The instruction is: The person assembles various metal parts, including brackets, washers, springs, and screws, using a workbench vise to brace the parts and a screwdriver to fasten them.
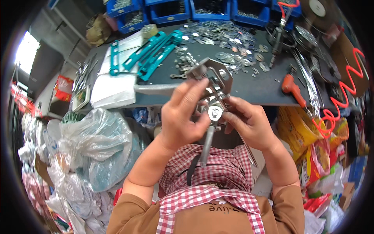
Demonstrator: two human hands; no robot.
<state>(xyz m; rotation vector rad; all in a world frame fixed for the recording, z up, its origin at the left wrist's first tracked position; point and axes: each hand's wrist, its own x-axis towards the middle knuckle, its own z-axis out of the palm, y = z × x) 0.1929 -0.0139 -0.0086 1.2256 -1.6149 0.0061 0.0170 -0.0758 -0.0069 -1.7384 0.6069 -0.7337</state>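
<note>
A metal lever mechanism stands in front of me at the table's near edge, with an angled plate at its far end. A grey handle reaches left from it, and another grey bar points toward me. A round, shiny disc sits in its middle. My left hand curls its fingers and thumb onto the mechanism's left side. On its right side, my right hand pinches it close beside the disc, fingertips partly hidden. A thin metal rod slants down below my right hand.
Teal tool frames lie at the left by white paper. Many flat metal pieces spread across the back, before blue bins. An orange-handled power tool and a coiled red hose are at the right. Plastic bags crowd the left.
</note>
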